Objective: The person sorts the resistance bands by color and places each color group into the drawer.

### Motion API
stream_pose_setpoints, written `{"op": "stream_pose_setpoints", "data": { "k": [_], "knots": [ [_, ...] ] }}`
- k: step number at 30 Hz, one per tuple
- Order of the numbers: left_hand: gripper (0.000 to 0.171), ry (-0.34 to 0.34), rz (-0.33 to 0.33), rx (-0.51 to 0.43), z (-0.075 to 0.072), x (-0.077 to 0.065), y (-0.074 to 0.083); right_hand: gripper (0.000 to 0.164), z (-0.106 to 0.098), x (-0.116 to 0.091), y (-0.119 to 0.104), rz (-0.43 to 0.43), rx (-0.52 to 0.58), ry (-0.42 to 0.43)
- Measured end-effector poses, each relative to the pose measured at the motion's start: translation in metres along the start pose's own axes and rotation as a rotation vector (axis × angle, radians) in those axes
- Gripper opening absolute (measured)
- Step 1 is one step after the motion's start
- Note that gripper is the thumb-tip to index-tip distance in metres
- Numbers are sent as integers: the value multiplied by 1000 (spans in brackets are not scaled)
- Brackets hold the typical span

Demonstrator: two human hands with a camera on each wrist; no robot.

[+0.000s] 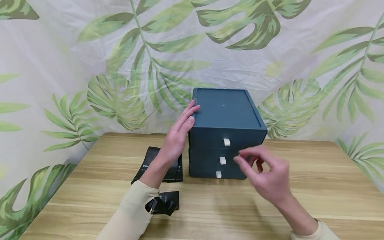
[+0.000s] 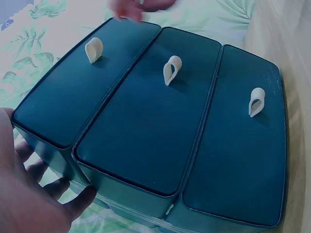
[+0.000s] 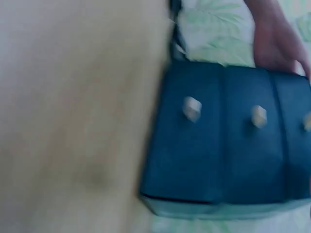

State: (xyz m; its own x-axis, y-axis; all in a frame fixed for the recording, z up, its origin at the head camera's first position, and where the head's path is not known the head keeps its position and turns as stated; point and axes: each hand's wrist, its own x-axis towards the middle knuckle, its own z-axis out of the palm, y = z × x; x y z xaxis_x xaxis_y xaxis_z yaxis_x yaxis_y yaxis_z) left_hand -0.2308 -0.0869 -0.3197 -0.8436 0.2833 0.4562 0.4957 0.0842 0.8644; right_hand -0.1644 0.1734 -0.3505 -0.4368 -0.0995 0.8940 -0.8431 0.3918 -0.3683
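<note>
A dark blue drawer unit (image 1: 227, 110) has three stacked drawers, each with a short white pull tab (image 1: 226, 142). All three drawer fronts are pushed in flush. My left hand (image 1: 178, 133) rests against the unit's upper left side, fingers extended and fingertips at the top edge; in the left wrist view its fingers (image 2: 56, 188) lie along that side. In front of the unit's right part, my right hand (image 1: 268, 175) is raised with fingers loosely bent, thumb and index tips near each other, nothing visible between them. It sits to the right of the middle tab (image 1: 222, 160).
Flat black packets with white print lie left of the unit, one larger packet (image 1: 172, 171) behind my left forearm and a smaller one (image 1: 172, 200) nearer me. A wooden table (image 1: 324, 173) carries everything. Behind it hangs a leaf-patterned cloth (image 1: 168, 50).
</note>
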Motion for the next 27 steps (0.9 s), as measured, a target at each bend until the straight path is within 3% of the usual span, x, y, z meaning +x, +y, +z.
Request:
{"op": "stream_pose_setpoints", "data": {
  "k": [2, 4, 7, 10, 13, 16, 19, 23, 27],
  "knots": [
    [48, 15, -15, 8, -1, -1, 2, 19, -4, 14, 2, -79, 33, 111],
    [48, 30, -34, 12, -3, -4, 4, 30, -8, 28, 6, -101, 58, 195],
    [46, 64, -61, 19, -6, -8, 8, 32, -16, 44, 14, -25, 83, 224],
    [43, 135, -92, 9, -9, -13, 12, 35, -22, 54, 23, 123, 106, 134],
    [39, 260, -144, -35, -10, -21, 17, 43, -26, 59, 34, 258, 120, 11],
    [31, 390, -219, -88, -6, -32, 22, 44, -26, 60, 46, 323, 120, -91],
    [21, 461, -296, -148, 2, -45, 24, 42, -24, 59, 56, 342, 116, -159],
    [21, 430, -415, -209, 20, -63, 20, 41, -22, 57, 63, 343, 128, -198],
    [26, 238, -567, -192, 44, -77, 7, 40, -20, 57, 65, 347, 135, -195]
  ]
}}
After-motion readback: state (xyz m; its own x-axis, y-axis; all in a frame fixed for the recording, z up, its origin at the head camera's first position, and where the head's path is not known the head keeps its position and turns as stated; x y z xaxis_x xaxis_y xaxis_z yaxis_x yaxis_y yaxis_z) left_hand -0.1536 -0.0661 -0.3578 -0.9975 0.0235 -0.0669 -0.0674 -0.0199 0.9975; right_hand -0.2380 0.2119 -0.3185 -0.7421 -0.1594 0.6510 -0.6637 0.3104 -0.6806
